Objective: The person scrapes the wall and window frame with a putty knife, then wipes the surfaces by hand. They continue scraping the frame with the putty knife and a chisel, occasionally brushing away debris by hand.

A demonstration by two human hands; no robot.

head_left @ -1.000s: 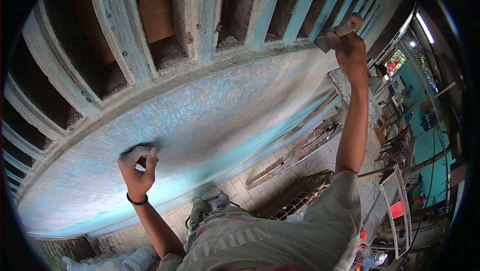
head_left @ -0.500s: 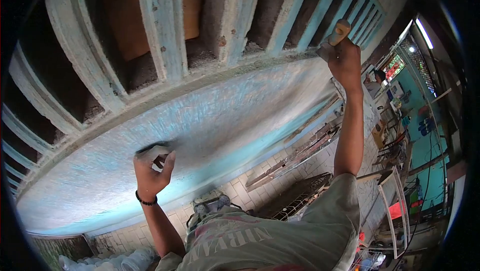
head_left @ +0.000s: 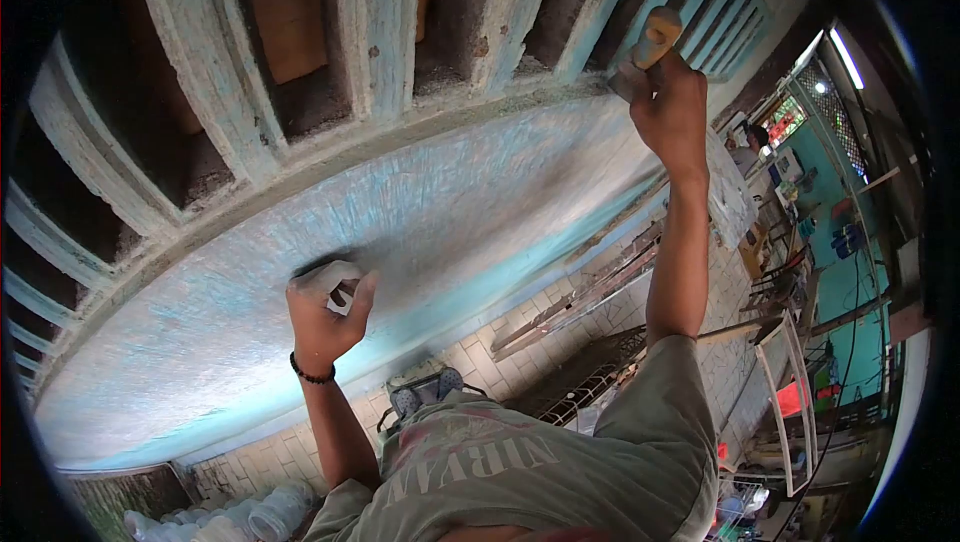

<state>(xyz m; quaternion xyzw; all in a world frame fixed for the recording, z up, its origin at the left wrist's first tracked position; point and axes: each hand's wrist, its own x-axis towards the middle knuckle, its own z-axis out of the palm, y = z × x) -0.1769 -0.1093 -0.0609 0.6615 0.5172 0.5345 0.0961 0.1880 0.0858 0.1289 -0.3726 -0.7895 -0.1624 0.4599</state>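
Note:
In the upper right of the head view, my right hand [head_left: 672, 122] is closed around the yellowish handle of a scraper [head_left: 657, 37]. Its blade [head_left: 628, 82] meets the ledge under the slatted opening. Lower left, my left hand [head_left: 328, 317] rests its greyed fingers against the wall [head_left: 230, 342], loosely curled with the thumb apart. Nothing shows in its grasp, and a dark shadow lies just above it. The wall has patchy, scraped light blue paint, with smoother turquoise lower down.
Worn blue-grey slats [head_left: 385, 32] run above the ledge. Tiled floor [head_left: 470, 352] lies below, with long boards [head_left: 580, 302] on it. Clear plastic containers [head_left: 270, 512] sit lower left. A pale frame [head_left: 790, 412] stands at right, and another person [head_left: 745, 150] is farther back.
The view has shifted, with the slats and my left hand appearing farther right. My right hand and the scraper have moved slightly left and up along the ledge.

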